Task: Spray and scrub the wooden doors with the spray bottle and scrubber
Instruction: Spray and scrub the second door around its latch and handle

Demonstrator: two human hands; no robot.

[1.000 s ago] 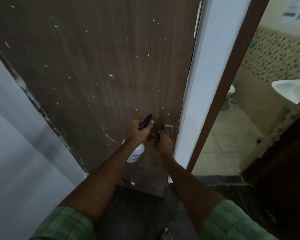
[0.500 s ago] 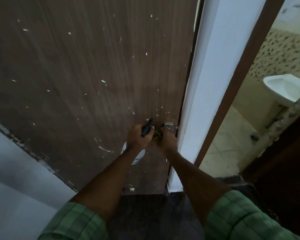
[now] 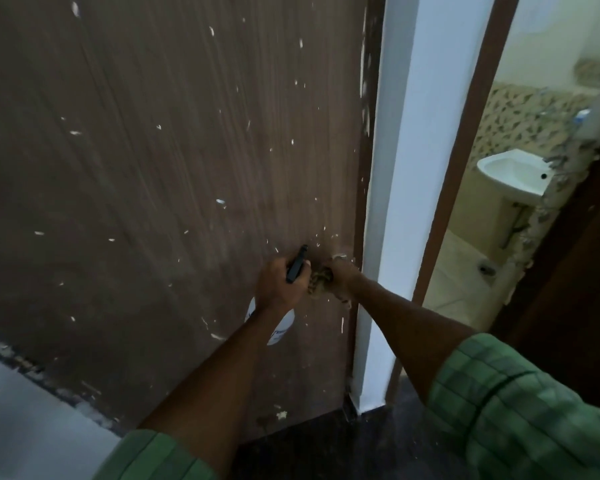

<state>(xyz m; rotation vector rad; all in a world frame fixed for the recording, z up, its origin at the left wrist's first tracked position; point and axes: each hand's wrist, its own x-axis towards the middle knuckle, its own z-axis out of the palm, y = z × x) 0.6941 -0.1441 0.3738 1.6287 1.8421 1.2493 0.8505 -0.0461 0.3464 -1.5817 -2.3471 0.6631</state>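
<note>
Head view, looking down two bare forearms in green checked sleeves (image 3: 520,410) at a brown wooden door (image 3: 160,188) flecked with pale paint spots. The left hand (image 3: 278,285) is wrapped around the neck of a spray bottle (image 3: 282,327); the black trigger head sticks out of the fist toward 1 o'clock, and the white body hangs below the wrist toward 6 o'clock, partly hidden by the forearm. Just at 3 o'clock of that hand, the right hand (image 3: 343,271) is clenched on a tan, wiry scrubber (image 3: 321,279), which bulges out of the fist on its 9 o'clock side and sits against the door face, between the two hands and touching or nearly touching the left knuckles. Both hands are low on the door, close to its right edge. At 3 o'clock of the door stands a white frame post (image 3: 406,188), and beyond it, toward 2 o'clock, a white sink (image 3: 513,174) in a tiled room.
</note>
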